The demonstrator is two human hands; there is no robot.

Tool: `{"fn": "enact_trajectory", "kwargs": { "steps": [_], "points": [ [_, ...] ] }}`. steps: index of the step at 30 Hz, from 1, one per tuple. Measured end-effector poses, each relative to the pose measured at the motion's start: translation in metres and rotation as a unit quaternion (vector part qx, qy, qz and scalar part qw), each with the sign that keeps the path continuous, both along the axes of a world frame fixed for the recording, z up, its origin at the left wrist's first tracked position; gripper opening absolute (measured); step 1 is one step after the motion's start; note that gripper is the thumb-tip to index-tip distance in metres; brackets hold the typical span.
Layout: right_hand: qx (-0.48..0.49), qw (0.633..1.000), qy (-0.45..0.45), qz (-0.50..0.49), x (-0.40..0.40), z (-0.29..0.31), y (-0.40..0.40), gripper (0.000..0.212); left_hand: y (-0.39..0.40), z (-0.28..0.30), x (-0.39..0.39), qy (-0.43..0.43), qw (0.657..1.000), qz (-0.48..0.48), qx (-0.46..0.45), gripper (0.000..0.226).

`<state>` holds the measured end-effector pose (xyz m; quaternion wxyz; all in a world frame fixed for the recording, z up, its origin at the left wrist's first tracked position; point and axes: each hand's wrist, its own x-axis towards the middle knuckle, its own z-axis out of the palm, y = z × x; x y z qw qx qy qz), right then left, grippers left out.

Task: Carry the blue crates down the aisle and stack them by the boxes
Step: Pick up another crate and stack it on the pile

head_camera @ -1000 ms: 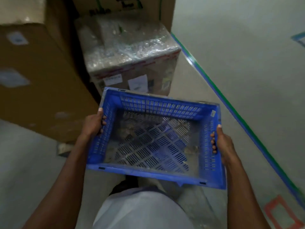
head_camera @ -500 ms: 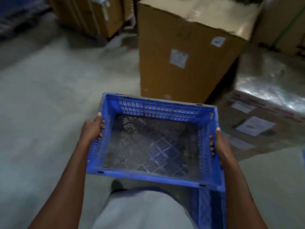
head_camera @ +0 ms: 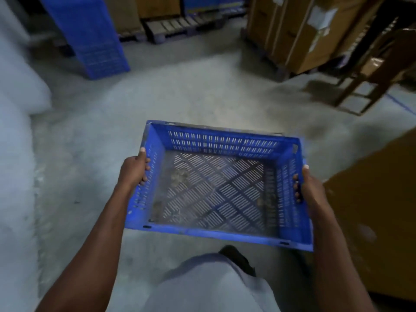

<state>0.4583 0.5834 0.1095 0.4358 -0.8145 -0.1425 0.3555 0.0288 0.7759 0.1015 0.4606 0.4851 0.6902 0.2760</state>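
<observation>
- The left hand (head_camera: 135, 171) and right hand (head_camera: 311, 190) each grip a short side of the empty blue crate (head_camera: 216, 188), carried above the floor (head_camera: 180, 97).
- Best kept level, heading toward the crate stack (head_camera: 90, 34) near the boxes (head_camera: 299, 30).

Both hands, left hand (head_camera: 132, 170) and right hand (head_camera: 311, 190), clasp the blue crate (head_camera: 216, 188) above the floor (head_camera: 180, 97); a crate stack (head_camera: 90, 37) stands far left.

Grey concrete floor (head_camera: 184, 95); cardboard boxes (head_camera: 290, 30) at one o'clock, wooden chair (head_camera: 373, 64) at two, pallet (head_camera: 180, 28) at twelve, pale wrapped bulk (head_camera: 15, 131) at nine
</observation>
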Motion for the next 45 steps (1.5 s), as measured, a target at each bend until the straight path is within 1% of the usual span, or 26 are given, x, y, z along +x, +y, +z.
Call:
{"fn": "enact_trajectory", "kwargs": {
  "steps": [3,7,11,16,19,23,28,36,41,45],
  "points": [
    [0.012,0.998,-0.01,0.054,-0.005,-0.004,0.097,0.059,0.048,0.002,-0.024,-0.02,0.998,0.065,-0.006,0.055],
    [0.028,0.991,-0.006,0.13,-0.011,-0.009,0.229,0.058,0.117,0.004,-0.045,-0.023,0.991,0.132,0.006,0.054],
    [0.033,0.979,0.011,0.199,-0.025,0.0,0.355,0.053,0.186,0.01,-0.062,-0.018,0.98,0.2,0.01,0.056],
    [0.031,0.957,-0.003,0.288,-0.04,0.019,0.483,0.057,0.261,0.016,-0.079,-0.022,0.965,0.261,0.009,0.054],
    [0.013,0.947,-0.01,0.32,-0.057,0.028,0.568,0.058,0.316,0.017,-0.089,-0.025,0.955,0.296,0.008,0.054],
    [0.012,0.939,-0.022,0.342,-0.084,0.023,0.681,0.06,0.407,0.005,-0.109,-0.033,0.948,0.316,0.001,0.054],
    [0.008,0.938,-0.022,0.345,-0.127,0.019,0.825,0.059,0.542,-0.004,-0.146,-0.038,0.944,0.326,0.003,0.053],
    [0.015,0.943,-0.029,0.332,-0.18,0.035,1.037,0.067,0.765,0.023,-0.204,-0.036,0.95,0.308,0.017,0.053],
    [0.02,0.943,-0.011,0.332,-0.219,0.032,1.178,0.062,0.909,0.02,-0.24,-0.048,0.952,0.301,0.004,0.053],
    [0.026,0.94,-0.002,0.34,-0.248,0.03,1.298,0.063,1.019,0.023,-0.267,-0.047,0.949,0.311,0.012,0.053]
  ]
}}
